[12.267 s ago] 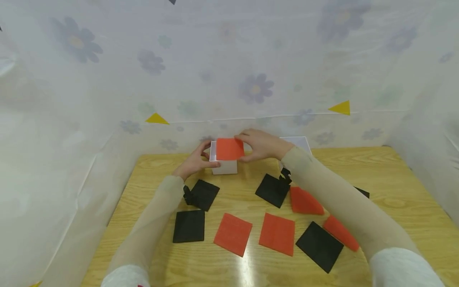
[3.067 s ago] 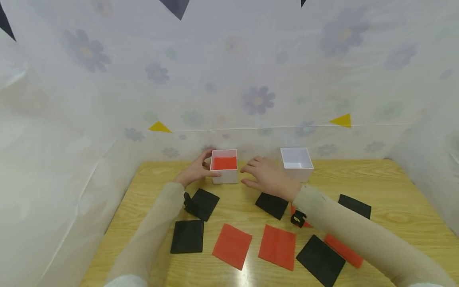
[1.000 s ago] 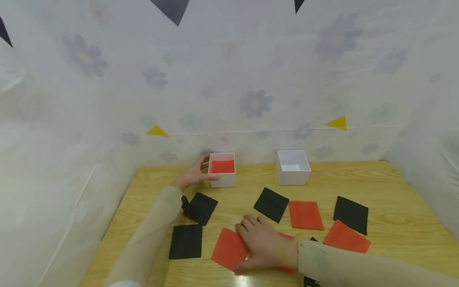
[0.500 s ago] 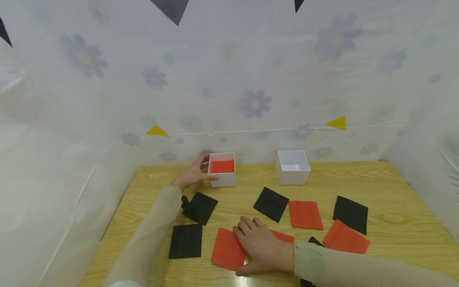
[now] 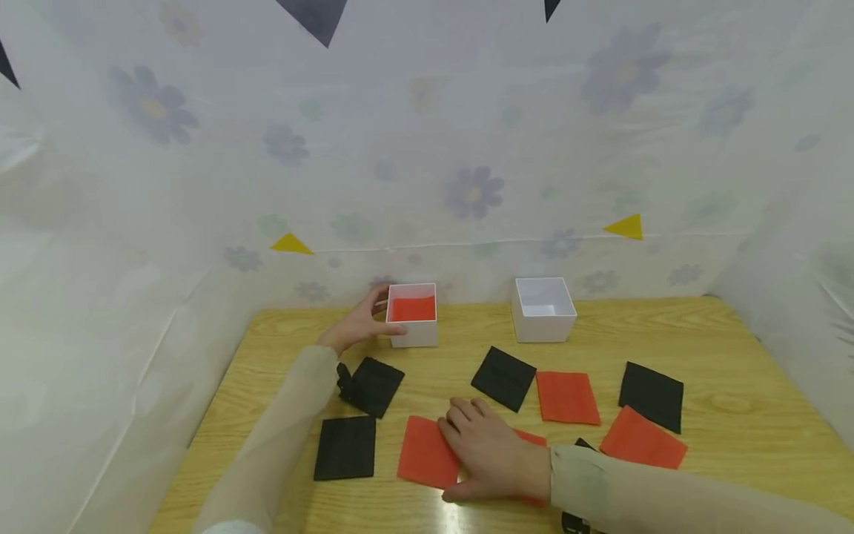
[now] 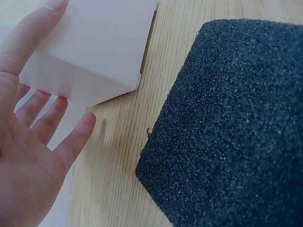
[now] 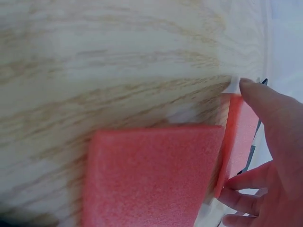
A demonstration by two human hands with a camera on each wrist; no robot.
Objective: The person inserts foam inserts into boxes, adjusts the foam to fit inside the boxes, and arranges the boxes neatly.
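On the wooden table, the right hand rests flat on a red foam square, grip open.

Person is wearing thin, semi-sheer beige sleeves running from upper arm to wrist on both arms, over a white top showing at the shoulders. Both hands are bare: left hand, right hand. Small black wrist-mounted units are sitting under each cuff.
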